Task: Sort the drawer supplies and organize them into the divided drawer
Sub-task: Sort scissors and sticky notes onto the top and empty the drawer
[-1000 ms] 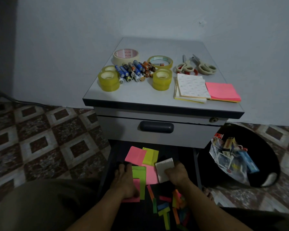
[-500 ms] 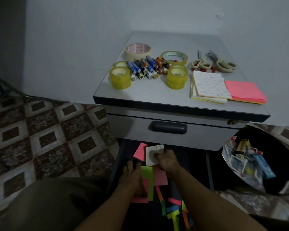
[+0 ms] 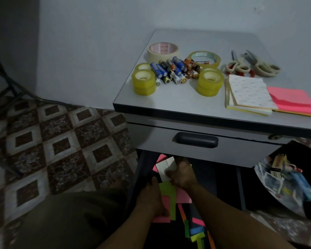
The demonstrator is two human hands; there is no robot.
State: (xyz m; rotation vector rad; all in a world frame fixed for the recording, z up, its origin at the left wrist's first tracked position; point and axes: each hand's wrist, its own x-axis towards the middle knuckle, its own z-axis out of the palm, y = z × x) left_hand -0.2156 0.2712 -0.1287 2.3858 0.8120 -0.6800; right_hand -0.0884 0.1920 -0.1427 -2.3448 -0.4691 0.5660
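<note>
two hands work in the open lower drawer [image 3: 217, 187], lower centre of the frame. we pinch the white pad [image 3: 164, 167] with the right hand [image 3: 182, 175], apparently to sort it. the left hand [image 3: 151, 198] rests on the pink and green notes [image 3: 169, 198], apparently steadying them; its grip is not discernible.

On worktop [image 3: 178, 103]: batteries [image 3: 174, 70] between left tape stack [image 3: 144, 81] and right tape stack [image 3: 210, 81], tape rolls [image 3: 162, 50] behind. Scissors [image 3: 250, 66] back right, note pads [image 3: 250, 92] before them. Closed drawer [image 3: 241, 150] below; open drawer [image 3: 142, 168] underneath holds loose notes [image 3: 169, 193]. Bin [image 3: 309, 168] at right.
</note>
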